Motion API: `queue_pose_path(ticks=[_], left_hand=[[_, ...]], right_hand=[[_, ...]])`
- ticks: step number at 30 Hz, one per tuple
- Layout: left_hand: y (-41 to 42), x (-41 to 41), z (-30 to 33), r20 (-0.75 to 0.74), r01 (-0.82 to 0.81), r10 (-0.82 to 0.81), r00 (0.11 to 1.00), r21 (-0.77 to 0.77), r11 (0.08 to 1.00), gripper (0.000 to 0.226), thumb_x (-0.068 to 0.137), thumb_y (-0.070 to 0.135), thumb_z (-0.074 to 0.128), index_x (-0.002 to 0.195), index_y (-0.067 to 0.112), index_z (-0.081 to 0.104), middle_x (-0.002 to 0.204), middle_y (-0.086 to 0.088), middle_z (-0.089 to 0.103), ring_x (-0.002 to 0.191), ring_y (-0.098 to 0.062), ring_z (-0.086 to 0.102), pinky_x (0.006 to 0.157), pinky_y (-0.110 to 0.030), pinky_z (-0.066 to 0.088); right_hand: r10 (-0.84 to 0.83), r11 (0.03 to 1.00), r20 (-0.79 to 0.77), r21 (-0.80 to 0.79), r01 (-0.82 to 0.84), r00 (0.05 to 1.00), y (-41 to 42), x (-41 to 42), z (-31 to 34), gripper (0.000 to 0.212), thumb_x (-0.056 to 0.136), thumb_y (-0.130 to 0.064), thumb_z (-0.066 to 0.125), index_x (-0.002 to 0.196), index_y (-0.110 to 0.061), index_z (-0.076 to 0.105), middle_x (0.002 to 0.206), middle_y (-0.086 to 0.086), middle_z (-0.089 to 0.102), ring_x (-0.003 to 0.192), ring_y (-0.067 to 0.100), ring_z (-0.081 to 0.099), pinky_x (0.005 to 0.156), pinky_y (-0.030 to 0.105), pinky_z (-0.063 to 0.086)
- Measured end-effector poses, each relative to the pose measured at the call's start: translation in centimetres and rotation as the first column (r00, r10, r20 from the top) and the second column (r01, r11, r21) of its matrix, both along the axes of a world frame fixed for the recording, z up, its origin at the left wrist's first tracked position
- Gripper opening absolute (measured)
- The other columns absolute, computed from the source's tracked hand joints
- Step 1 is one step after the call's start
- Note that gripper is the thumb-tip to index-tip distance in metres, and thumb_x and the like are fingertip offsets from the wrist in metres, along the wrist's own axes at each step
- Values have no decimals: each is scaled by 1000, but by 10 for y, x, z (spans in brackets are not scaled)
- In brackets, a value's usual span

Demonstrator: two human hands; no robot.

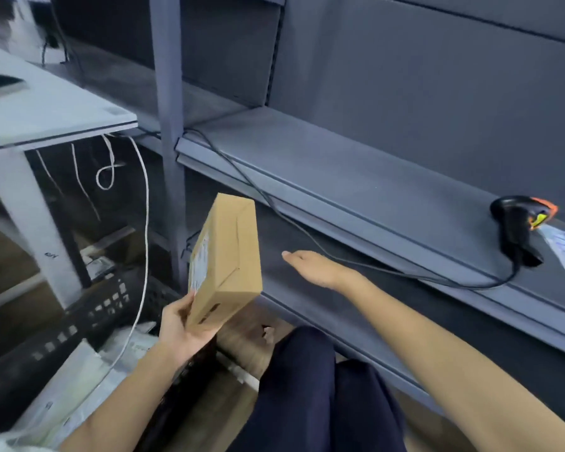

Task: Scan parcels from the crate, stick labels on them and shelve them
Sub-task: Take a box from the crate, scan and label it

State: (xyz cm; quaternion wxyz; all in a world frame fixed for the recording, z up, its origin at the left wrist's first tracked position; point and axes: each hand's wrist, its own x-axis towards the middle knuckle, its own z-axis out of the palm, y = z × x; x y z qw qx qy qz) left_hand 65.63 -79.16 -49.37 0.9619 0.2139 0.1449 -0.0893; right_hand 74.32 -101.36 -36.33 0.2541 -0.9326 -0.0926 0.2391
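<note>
Left hand point(180, 324) fingers gripping cardboard parcel point(225, 259), right hand point(317, 267) fingers extended, empty, scanner point(519, 226) on shelf point(356, 177)

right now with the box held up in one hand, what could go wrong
The flat brown cardboard box is gripped only at its lower corner by the left hand, so it may tip out. The open right hand reaches near the thin black cable and could snag it, dragging the black handheld scanner off the grey metal shelf.

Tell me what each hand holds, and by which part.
The left hand grips the cardboard parcel by its lower end. The right hand holds nothing, fingers stretched out.
</note>
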Motion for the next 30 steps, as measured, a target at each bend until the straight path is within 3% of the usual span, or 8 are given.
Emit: queue_pose_path(ticks=[3,6,10,13,16,21,25,30], left_hand=[[1,26,44,144,4,-3,990,-10,1000,73,27,21,92,95,11,69,96,-15,65,75,-33,68,63,-41,57],[-2,50,92,256,-16,15,967,3,1000,80,45,24,86,116,16,52,104,-13,58,80,-31,63,68,-38,54],[-25,66,163,306,-101,130,943,-110,989,49,44,20,79,92,12,71,96,-12,69,75,-31,68,70,-35,52],[-47,74,202,295,-146,171,940,-105,984,29,67,26,69,94,16,72,99,-8,72,84,-29,70,74,-34,50],[-69,85,225,284,-154,167,944,-67,986,22,87,29,59,97,17,74,110,-5,70,99,-28,67,83,-36,52],[-112,100,251,334,-142,87,939,144,979,38,88,30,61,125,21,63,117,-2,69,107,-23,66,91,-32,52],[-143,111,264,380,-149,45,924,249,957,28,88,27,64,116,25,63,119,-2,69,107,-23,66,92,-37,52],[-175,120,276,211,-243,174,962,371,896,84,60,30,89,129,17,42,116,0,64,101,-22,65,88,-45,55]], right_hand=[[80,992,-27,98,-77,996,2,-8,33,62,98,-55,32,145,-14,40,149,0,40,136,16,38,115,35,28],[71,925,-131,379,-16,989,4,-17,71,54,100,-45,38,142,-12,41,146,3,44,133,14,43,113,30,32],[100,617,-319,763,193,942,-9,-23,120,48,101,-36,41,138,-6,44,134,10,54,129,22,48,110,35,38],[-44,486,-267,836,254,963,-32,-16,143,44,101,-32,44,135,-5,46,137,12,52,127,23,50,107,34,41],[-251,549,-140,794,260,958,-59,-7,154,41,101,-31,45,134,-8,48,142,11,49,125,20,51,107,31,40],[-392,715,32,639,283,919,-96,-4,165,51,101,-30,44,143,-3,39,147,11,43,135,24,42,110,28,34],[-420,844,193,442,303,887,-118,-8,175,54,99,-34,42,139,2,42,141,15,48,132,31,44,115,42,30],[-357,933,403,194,302,843,-146,-15,182,57,100,-39,39,149,-11,30,154,2,32,141,21,30,113,32,25]])
